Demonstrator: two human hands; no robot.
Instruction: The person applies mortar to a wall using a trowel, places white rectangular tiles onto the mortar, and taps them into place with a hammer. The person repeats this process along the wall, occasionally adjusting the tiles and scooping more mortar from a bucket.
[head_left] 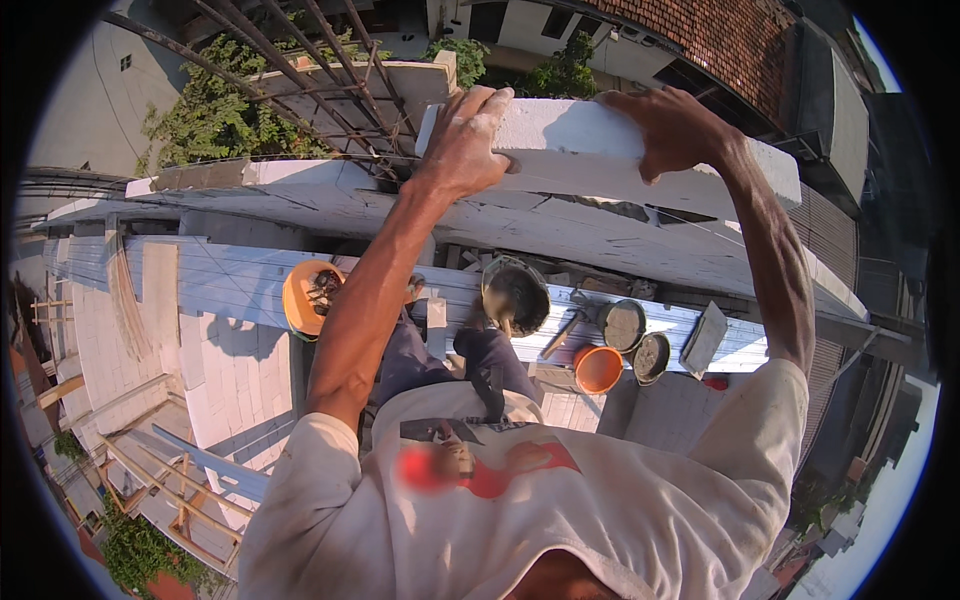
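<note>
At the top of my view, my left hand [465, 140] grips the left end of a long white block [570, 130], fingers curled over its top edge and thumb against the near face. My right hand [685, 130] grips the same block farther right, also with fingers wrapped round it. The block is at a white block wall [370, 220]; whether it rests on the wall or is held just above it, I cannot tell. A thin string runs along the wall.
Below me, a corrugated metal platform [220, 270] holds two orange buckets [300, 305], a dark mortar bucket [515, 280], round tubs [622, 322], a hammer-like tool [560, 335] and a grey board [705, 340]. Rusty rebar [330, 70] rises at upper left; roofs and trees lie beyond the drop.
</note>
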